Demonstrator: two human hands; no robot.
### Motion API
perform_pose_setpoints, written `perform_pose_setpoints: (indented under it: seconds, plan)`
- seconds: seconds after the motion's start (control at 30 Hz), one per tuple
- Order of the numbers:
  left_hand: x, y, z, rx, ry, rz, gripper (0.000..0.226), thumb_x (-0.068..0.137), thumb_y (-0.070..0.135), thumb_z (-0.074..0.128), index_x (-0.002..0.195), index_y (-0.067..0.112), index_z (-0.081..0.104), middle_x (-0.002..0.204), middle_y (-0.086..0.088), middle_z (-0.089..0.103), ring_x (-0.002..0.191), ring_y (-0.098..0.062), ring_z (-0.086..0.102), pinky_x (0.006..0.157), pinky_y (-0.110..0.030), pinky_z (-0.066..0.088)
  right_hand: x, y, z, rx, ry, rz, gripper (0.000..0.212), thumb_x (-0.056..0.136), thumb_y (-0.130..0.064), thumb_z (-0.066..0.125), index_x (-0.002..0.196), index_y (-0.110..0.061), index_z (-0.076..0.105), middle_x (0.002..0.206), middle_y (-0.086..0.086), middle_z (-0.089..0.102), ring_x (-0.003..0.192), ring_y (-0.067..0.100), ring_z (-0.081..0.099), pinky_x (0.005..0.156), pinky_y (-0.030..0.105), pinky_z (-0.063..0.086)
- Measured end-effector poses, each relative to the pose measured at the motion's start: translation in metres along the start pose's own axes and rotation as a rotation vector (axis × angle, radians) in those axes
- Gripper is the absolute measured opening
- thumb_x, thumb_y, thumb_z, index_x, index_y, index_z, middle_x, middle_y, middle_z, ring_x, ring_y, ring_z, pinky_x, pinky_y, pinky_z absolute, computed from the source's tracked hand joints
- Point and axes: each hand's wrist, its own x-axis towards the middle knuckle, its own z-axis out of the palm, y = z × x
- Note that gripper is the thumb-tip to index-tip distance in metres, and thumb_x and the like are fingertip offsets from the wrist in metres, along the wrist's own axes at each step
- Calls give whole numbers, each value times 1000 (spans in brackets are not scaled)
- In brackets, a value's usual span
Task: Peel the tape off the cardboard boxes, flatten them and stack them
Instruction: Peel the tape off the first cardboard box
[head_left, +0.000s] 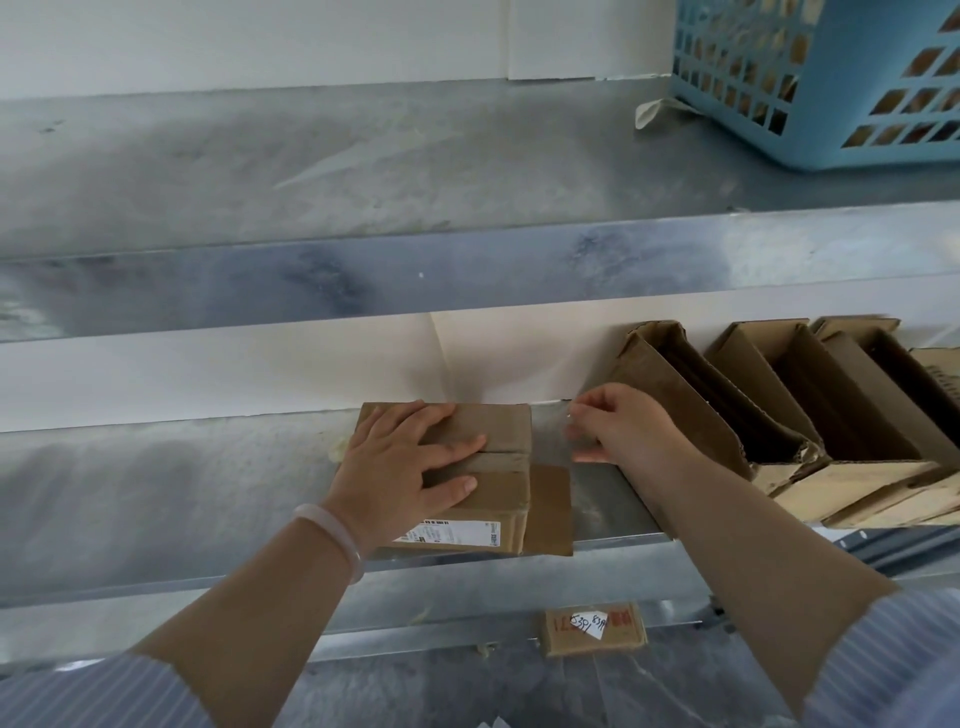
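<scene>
A small brown cardboard box (498, 457) with a white label on its front sits on the middle metal shelf (156, 483). My left hand (405, 462) lies flat on its top, fingers spread across the centre seam. My right hand (618, 426) hovers just right of the box and pinches a strip of clear tape (571, 434) that hangs between its fingers. One side flap (550, 509) lies open on the shelf to the right of the box.
Several opened cardboard boxes (779, 415) lean in a row at the right of the same shelf. A blue plastic basket (831, 83) stands on the upper shelf at the right. Another small labelled box (595, 629) lies on the shelf below.
</scene>
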Motion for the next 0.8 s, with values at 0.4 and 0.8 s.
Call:
perform_pose_setpoints:
  seconds: [0.4, 0.8]
  plan:
    - [0, 2, -3, -4, -20, -16, 51, 82, 75, 24, 129, 63, 42, 151, 17, 31, 139, -17, 24, 116, -45, 17, 2, 3, 14, 877, -172, 195, 24, 84, 3, 67, 106, -2, 58, 102, 21, 72, 91, 27, 73, 69, 33, 59]
    - [-1, 2, -2, 8, -16, -10, 51, 84, 75, 24, 130, 62, 41, 151, 16, 32, 137, -17, 25, 116, -42, 16, 3, 24, 37, -261, 84, -357, 6, 86, -28, 72, 85, -33, 73, 70, -22, 64, 73, -12, 58, 55, 3, 40]
